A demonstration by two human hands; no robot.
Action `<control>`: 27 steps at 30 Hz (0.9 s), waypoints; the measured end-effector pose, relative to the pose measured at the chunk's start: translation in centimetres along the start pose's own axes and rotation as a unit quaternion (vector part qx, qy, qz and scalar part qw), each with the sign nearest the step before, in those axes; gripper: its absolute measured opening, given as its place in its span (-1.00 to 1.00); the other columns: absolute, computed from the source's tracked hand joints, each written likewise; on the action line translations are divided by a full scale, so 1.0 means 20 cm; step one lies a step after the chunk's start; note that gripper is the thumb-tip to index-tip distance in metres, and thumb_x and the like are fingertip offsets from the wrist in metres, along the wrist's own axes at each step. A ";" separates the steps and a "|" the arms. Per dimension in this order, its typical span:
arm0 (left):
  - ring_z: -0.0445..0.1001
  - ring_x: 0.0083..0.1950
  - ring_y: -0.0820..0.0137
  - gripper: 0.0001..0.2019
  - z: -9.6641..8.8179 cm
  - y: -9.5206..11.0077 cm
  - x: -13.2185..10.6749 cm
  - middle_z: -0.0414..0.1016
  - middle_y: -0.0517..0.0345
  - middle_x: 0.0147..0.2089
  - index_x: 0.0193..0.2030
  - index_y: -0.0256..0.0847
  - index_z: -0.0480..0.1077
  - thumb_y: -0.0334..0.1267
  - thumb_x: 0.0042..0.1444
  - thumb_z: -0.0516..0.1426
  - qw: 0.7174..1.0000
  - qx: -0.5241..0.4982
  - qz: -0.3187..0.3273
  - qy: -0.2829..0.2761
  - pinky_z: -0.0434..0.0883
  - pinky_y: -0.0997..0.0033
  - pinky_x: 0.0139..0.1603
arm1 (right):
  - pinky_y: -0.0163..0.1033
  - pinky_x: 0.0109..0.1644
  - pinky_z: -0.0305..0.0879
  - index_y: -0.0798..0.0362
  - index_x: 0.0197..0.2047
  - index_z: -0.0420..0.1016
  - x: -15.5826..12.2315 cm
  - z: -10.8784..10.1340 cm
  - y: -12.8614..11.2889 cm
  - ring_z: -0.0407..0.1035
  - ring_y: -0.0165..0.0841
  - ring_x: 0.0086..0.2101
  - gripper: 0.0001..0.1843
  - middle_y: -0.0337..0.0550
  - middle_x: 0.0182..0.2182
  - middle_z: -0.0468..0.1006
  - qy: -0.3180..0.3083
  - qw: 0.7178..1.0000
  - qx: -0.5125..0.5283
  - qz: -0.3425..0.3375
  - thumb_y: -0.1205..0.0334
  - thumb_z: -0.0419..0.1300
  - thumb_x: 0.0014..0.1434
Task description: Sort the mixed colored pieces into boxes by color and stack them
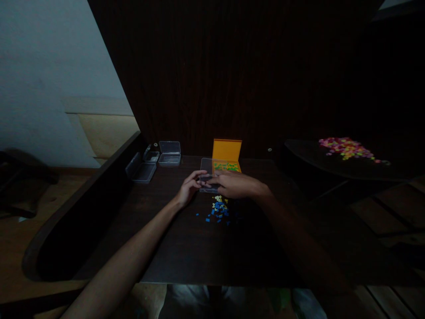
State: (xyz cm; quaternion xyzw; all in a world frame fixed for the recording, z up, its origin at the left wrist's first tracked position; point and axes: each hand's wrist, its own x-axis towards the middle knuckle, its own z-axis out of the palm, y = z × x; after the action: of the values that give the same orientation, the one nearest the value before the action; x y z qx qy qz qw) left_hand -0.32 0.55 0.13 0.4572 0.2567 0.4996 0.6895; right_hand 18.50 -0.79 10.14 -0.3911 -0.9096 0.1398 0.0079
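A transparent plastic box [208, 190] with its lid raised stands at the middle of the dark table. My left hand [190, 188] grips its left side between thumb and fingers. Over the box, my right hand [234, 184] points its fingers down into it, fingers drawn together; whatever they hold is hidden. Just in front lies a loose pile of small blue and pale yellow pieces [219, 209]. Behind my right hand an orange box [227, 150] stands with its lid up, small green pieces [226, 166] inside it.
Several transparent cases with raised lids, among them one case [170, 158] and another [144, 173], stand at the table's back left. A heap of pink, red and yellow bits [347, 148] lies on a dark surface at right. A raised side board [89, 199] borders the left.
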 end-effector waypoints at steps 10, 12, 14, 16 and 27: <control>0.52 -0.25 0.34 -0.48 0.00 -0.02 0.01 0.52 0.07 -0.02 -0.07 -0.21 0.43 -0.46 -0.29 0.06 0.999 0.035 -0.019 0.021 0.38 0.30 -0.14 | -0.27 -0.18 0.21 0.01 -0.10 0.52 -0.14 0.09 -0.17 0.43 -0.26 -0.16 -0.81 -0.10 -0.13 0.55 -0.080 0.996 -0.008 -0.039 0.26 0.23 0.19; 0.54 -0.24 0.32 -0.48 -0.01 -0.02 0.01 0.51 0.05 -0.01 -0.06 -0.21 0.42 -0.46 -0.28 0.06 0.999 0.034 -0.018 0.016 0.39 0.29 -0.14 | -0.26 -0.18 0.21 0.01 -0.09 0.51 -0.16 0.15 -0.19 0.43 -0.26 -0.17 -0.81 -0.09 -0.13 0.54 -0.080 0.997 -0.009 -0.021 0.21 0.21 0.22; 0.55 -0.23 0.31 -0.48 -0.01 -0.03 0.01 0.51 0.04 -0.01 -0.06 -0.22 0.42 -0.46 -0.27 0.06 0.999 0.037 -0.015 0.014 0.38 0.29 -0.12 | -0.25 -0.16 0.22 0.02 -0.08 0.51 -0.17 0.20 -0.19 0.44 -0.25 -0.15 -0.81 -0.07 -0.11 0.53 -0.080 0.997 -0.015 -0.001 0.22 0.20 0.23; 0.56 -0.24 0.32 -0.48 -0.02 -0.03 0.02 0.51 0.04 -0.01 -0.06 -0.23 0.41 -0.46 -0.28 0.06 0.999 0.041 -0.013 0.013 0.38 0.29 -0.11 | -0.23 -0.13 0.23 0.02 -0.07 0.51 -0.18 0.24 -0.19 0.43 -0.24 -0.11 -0.81 -0.06 -0.08 0.53 -0.077 0.997 -0.022 0.017 0.25 0.20 0.23; 0.55 -0.26 0.35 -0.48 -0.03 -0.04 0.03 0.51 0.06 -0.02 -0.07 -0.22 0.40 -0.45 -0.30 0.06 0.999 0.048 -0.016 0.017 0.38 0.31 -0.13 | -0.29 -0.24 0.18 0.03 -0.14 0.49 -0.18 0.31 -0.23 0.43 -0.33 -0.23 -0.82 -0.10 -0.15 0.52 -0.051 0.994 -0.086 0.036 0.29 0.06 0.33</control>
State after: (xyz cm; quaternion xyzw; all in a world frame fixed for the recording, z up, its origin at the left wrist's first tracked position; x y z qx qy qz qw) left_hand -0.18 1.31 -0.83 0.4775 0.2994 0.4828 0.6702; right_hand 16.93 -7.94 5.65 -0.4150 -0.9029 0.0806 -0.0774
